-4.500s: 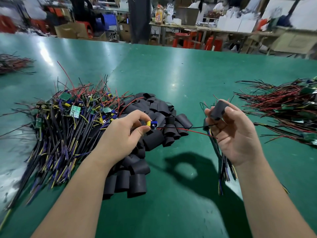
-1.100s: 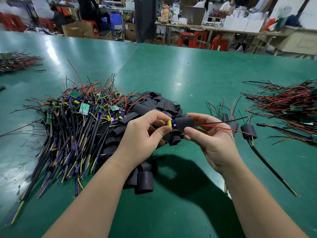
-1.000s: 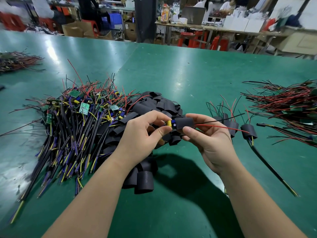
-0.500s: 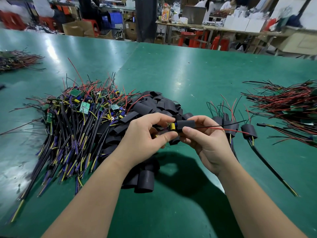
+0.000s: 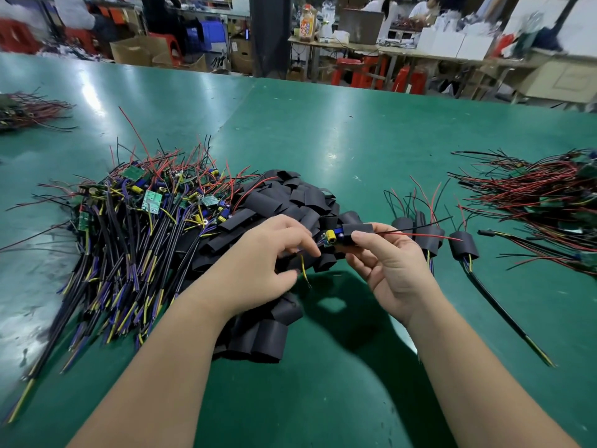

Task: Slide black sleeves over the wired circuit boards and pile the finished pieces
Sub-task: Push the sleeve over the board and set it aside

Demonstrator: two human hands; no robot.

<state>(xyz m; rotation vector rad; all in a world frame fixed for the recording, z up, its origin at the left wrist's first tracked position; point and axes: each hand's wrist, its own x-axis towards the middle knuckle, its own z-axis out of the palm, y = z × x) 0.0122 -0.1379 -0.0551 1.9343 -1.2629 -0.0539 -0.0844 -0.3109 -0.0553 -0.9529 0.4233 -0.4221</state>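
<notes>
My right hand (image 5: 391, 266) pinches a black sleeve (image 5: 358, 232) between thumb and fingers. A wired circuit board (image 5: 332, 237) sits partly inside it. Its yellow and blue parts stick out on the left, and its red and black wires (image 5: 420, 233) come out on the right. My left hand (image 5: 265, 257) is just left of the board, fingers curled round its cable, with a yellow wire end (image 5: 303, 270) hanging below. Bare boards with cables lie heaped at left (image 5: 145, 215). Loose black sleeves (image 5: 284, 202) are piled in the middle. Finished sleeved pieces (image 5: 463, 247) lie right of my hand.
A tangle of red and black wired boards (image 5: 542, 202) lies at the right edge of the green table (image 5: 339, 130), and a smaller bundle (image 5: 29, 108) lies far left. Beyond the table's far edge are cardboard boxes, red stools, benches and people.
My left hand has drawn back a little to the left from the sleeve's mouth, leaving the board's yellow and blue parts showing. The right hand keeps its pinch on the sleeve.
</notes>
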